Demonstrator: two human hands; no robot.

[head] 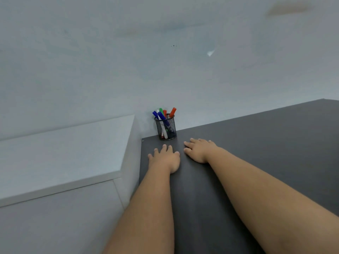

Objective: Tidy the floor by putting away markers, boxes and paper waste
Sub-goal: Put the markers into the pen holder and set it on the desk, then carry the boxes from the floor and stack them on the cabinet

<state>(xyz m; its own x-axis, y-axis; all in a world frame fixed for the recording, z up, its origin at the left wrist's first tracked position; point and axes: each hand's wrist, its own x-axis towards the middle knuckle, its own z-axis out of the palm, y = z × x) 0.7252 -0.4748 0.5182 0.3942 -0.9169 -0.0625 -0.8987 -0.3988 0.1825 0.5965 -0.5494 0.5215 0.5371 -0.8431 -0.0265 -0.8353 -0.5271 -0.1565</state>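
Observation:
A black mesh pen cup (166, 130) stands at the far left corner of a dark grey table (266, 143), against the wall. Several markers (163, 114) with blue, green and orange-red caps stick up out of it. My left hand (164, 158) lies flat on the tabletop just in front of the cup, palm down, fingers spread, holding nothing. My right hand (200, 150) lies flat beside it to the right, also palm down with nothing in it. Neither hand touches the cup.
A white cabinet or shelf top (64, 153) sits lower, to the left of the table, with a narrow gap between them. A pale wall (165, 52) rises directly behind both. The dark tabletop stretches away to the right.

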